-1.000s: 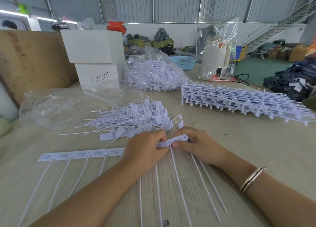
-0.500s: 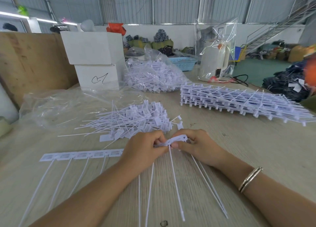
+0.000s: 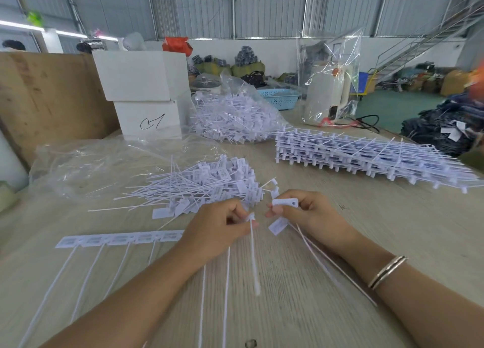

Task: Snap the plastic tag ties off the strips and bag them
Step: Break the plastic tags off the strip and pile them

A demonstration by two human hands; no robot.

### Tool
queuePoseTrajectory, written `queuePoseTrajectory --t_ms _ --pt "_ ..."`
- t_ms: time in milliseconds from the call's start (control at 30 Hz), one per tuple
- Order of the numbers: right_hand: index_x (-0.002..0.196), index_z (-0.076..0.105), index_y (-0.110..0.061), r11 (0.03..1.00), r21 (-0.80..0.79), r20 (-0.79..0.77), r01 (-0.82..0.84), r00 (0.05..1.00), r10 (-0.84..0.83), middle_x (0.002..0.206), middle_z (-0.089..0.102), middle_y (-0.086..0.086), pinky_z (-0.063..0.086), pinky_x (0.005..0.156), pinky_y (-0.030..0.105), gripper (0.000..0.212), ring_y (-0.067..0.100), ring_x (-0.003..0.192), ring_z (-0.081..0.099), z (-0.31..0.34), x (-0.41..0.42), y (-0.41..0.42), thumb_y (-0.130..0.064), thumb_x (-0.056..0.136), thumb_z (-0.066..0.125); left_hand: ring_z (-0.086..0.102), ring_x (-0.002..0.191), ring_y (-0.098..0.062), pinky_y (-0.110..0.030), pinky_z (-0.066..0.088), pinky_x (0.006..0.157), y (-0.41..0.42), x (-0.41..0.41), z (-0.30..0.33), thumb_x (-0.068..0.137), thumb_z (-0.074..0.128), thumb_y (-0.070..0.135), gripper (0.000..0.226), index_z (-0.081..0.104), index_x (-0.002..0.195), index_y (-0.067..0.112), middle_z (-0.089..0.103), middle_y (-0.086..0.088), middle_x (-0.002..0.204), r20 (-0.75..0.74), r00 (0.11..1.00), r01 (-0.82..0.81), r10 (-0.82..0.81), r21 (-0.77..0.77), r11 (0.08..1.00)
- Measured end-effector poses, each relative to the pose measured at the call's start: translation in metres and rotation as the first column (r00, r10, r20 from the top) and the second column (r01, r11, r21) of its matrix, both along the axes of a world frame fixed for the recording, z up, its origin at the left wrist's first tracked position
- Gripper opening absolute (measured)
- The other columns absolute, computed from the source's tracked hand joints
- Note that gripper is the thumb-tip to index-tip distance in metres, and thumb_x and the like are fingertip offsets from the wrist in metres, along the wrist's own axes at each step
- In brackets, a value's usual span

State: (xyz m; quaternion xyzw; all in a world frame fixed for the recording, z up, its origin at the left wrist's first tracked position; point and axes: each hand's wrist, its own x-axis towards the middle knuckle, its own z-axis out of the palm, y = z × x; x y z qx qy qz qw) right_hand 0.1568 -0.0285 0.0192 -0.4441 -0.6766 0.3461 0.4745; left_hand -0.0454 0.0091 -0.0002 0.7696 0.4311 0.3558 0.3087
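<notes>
On the pale wood-grain table (image 3: 392, 243), near its front edge: left hand (image 3: 217, 229), fingers curled, pinching the head of one white plastic tag tie (image 3: 253, 256) whose thin tail hangs down toward the viewer; right hand (image 3: 306, 216), fingers curled, gripping a short white plastic tag piece (image 3: 285, 203) with a second tag and two thin tails trailing below it toward the wrist, which carries a metal bangle (image 3: 387, 271). The two hands are just apart, not touching. Left of them, flat on the table: a white plastic strip of joined tags (image 3: 117, 239), its thin tails running toward the viewer, its right end passing behind the left hand. Behind the hands: a loose heap of separated white tag ties (image 3: 209, 185). Far left of the heap: a crumpled clear plastic bag (image 3: 86, 164), lying open and flat. Right rear: a stack of white unbroken tag strips (image 3: 366, 156), several layers deep. Centre rear: a filled clear bag of white tag ties (image 3: 230, 117), beside two stacked white cardboard boxes (image 3: 146, 93), the lower one bearing a black pen mark. Further back: a cream kettle wrapped in clear plastic (image 3: 327, 96) and a blue plastic basket (image 3: 280, 97).
</notes>
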Motion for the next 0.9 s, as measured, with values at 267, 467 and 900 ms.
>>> queuePoseTrajectory --t_ms 267,467,900 --pt "0.092 0.066 -0.028 0.958 0.088 0.572 0.274 0.773 -0.274 0.096 0.057 -0.016 0.025 0.092 0.032 0.014 0.002 0.096 0.049 -0.008 -0.004 0.012 -0.040 0.084 0.064 0.059 0.069 -0.008 -0.034 0.050 0.063 -0.008 0.006 0.001 0.080 0.068 0.036 0.014 0.058 0.079 0.027 0.063 0.010 0.073 -0.274 0.951 -0.070 0.143 0.262 0.963" --pt "0.100 0.064 -0.038 0.927 0.238 0.490 0.291 0.788 -0.373 0.107 0.053 -0.023 0.010 0.078 0.021 0.017 0.000 0.109 0.043 -0.009 -0.009 0.009 -0.044 0.087 0.056 0.056 0.073 -0.011 -0.028 0.037 0.055 -0.014 0.016 0.006 0.085 0.058 0.034 0.014 0.046 0.083 0.029 0.057 0.012 0.076 -0.361 0.908 -0.042 0.214 0.428 0.903" --pt "0.072 0.056 -0.040 0.977 0.151 0.529 0.152 0.822 -0.210 0.095 0.056 -0.022 0.016 0.095 0.034 0.016 -0.001 0.105 0.044 -0.006 -0.015 0.003 -0.039 0.088 0.057 0.051 0.070 -0.005 -0.024 0.040 0.056 -0.019 0.010 0.011 0.079 0.056 0.044 0.021 0.041 0.088 0.034 0.052 0.015 0.081 -0.363 0.921 0.016 0.141 0.397 0.918"
